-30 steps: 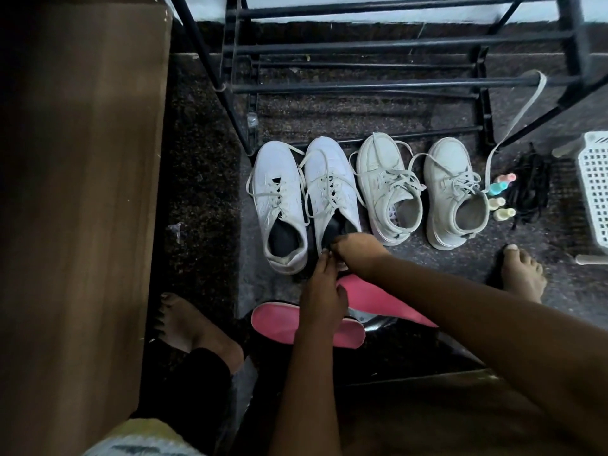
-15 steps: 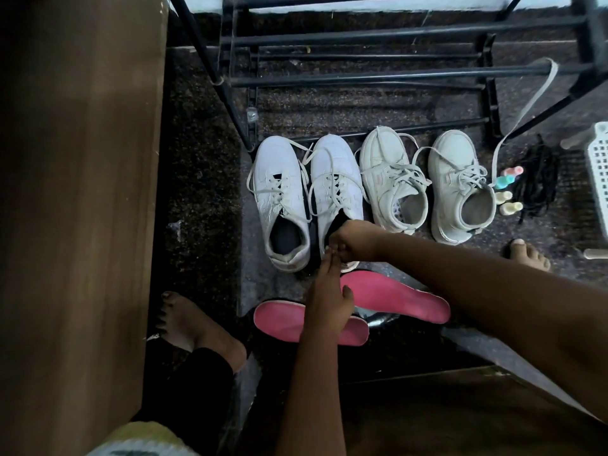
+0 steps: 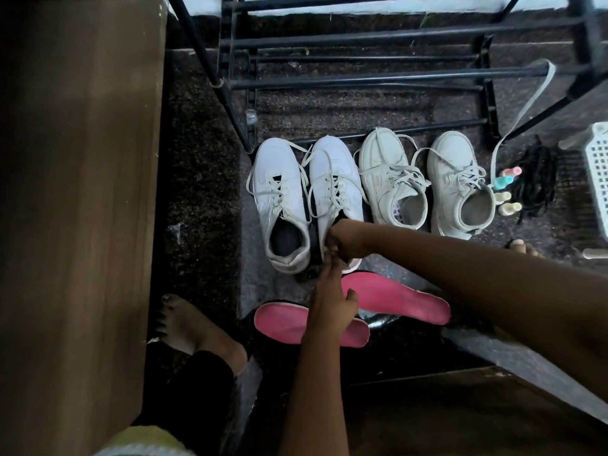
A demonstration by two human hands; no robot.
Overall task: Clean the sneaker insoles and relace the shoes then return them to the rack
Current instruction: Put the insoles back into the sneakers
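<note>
1. You look down at a dark speckled floor (image 3: 204,159). Four sneakers stand on it in a row, toes toward a black metal rack (image 3: 362,82).
2. The left pair is white. The outer white sneaker (image 3: 279,205) shows a dark open mouth. The inner white sneaker (image 3: 334,179) stands just beside it. Both are loosely laced, with the ends trailing.
3. The right pair is off-white. The third sneaker (image 3: 388,179) and the fourth sneaker (image 3: 455,185) stand a little apart, both laced.
4. Your right hand (image 3: 343,238) reaches in from the right and sits over the heel opening of the inner white sneaker. Its fingers curl downward. You cannot tell whether they grip the heel rim or something inside the shoe.
5. Your left hand (image 3: 330,301) reaches forward from below. Its fingers are almost straight and its thumb is spread to the side. Its fingertips meet your right hand at that same heel, and it grasps nothing.
6. Two pink insoles lie flat on the floor, closer to you than the shoes. The near insole (image 3: 286,320) passes under your left wrist. The far insole (image 3: 398,299) lies at an angle below your right forearm.
7. At the right, a pale loose lace (image 3: 526,106) hangs from a rack rail to the floor. Near its lower end are small pastel bottles (image 3: 506,189), a heap of black laces (image 3: 536,179) and a white basket (image 3: 597,166).
8. A wooden panel (image 3: 75,192) fills the left side, with your bare foot (image 3: 190,327) beside it.
</note>
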